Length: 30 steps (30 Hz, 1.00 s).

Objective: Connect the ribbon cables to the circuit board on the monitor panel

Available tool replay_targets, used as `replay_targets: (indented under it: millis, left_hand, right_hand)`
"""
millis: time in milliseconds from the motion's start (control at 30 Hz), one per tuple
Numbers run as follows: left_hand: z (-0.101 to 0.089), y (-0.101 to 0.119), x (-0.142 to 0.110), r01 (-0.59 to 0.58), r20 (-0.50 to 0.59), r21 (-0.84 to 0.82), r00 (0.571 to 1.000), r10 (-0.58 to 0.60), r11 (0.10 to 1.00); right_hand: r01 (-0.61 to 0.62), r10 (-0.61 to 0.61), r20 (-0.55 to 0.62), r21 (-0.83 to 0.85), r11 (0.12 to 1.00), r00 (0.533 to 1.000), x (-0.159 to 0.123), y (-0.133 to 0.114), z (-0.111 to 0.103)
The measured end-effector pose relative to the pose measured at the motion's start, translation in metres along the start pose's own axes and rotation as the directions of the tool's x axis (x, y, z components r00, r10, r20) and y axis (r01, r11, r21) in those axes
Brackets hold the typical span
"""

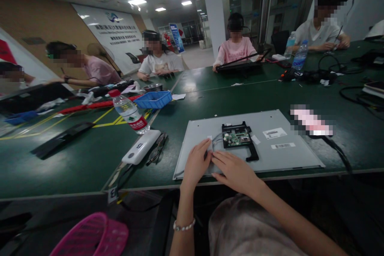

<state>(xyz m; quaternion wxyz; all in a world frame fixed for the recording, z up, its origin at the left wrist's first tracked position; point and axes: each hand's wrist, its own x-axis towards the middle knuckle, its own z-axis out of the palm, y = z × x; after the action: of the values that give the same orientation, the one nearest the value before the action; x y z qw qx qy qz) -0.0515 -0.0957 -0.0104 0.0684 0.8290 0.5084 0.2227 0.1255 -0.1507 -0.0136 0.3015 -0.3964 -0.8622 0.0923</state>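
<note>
A flat grey display panel (204, 128) lies back side up at the table's near edge. A green circuit board (237, 139) sits on it within a black plastic frame (253, 153), and thin grey wires (217, 139) run left from the board. My left hand (196, 162) rests on the panel's left part, fingers stretched over a pale strip (210, 144) beside the wires. My right hand (235, 170) lies just right of it, fingers extended toward my left fingertips and thumb apart. What is under the fingertips is hidden.
Left of the panel are glasses (157, 148), a white power bank (141, 147) and a water bottle (129, 112). Farther off stands a blue tray (153, 99). A blurred pink object (310, 120) with a cable lies right. A pink basket (90, 236) is below. Several people sit around the table.
</note>
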Motion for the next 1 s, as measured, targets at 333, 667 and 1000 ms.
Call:
replay_targets:
  millis: [333,667,1000]
  left_hand:
    - [-0.003,0.005,-0.001,0.018,0.000,0.008,1.000,-0.018,1.000]
    - [-0.005,0.009,-0.008,-0.013,-0.032,0.028,0.999,0.014,1.000]
    - [-0.005,0.007,-0.012,0.008,-0.118,-0.084,0.993,-0.018,0.996]
  right_hand:
    - [-0.212,0.241,-0.264,0.134,0.968,0.934,-0.011,0.040,-0.048]
    - [-0.491,0.500,-0.134,0.096,0.866,0.856,-0.031,0.111,-0.061]
    - [-0.485,0.495,-0.201,0.100,0.869,0.845,-0.037,0.121,-0.044]
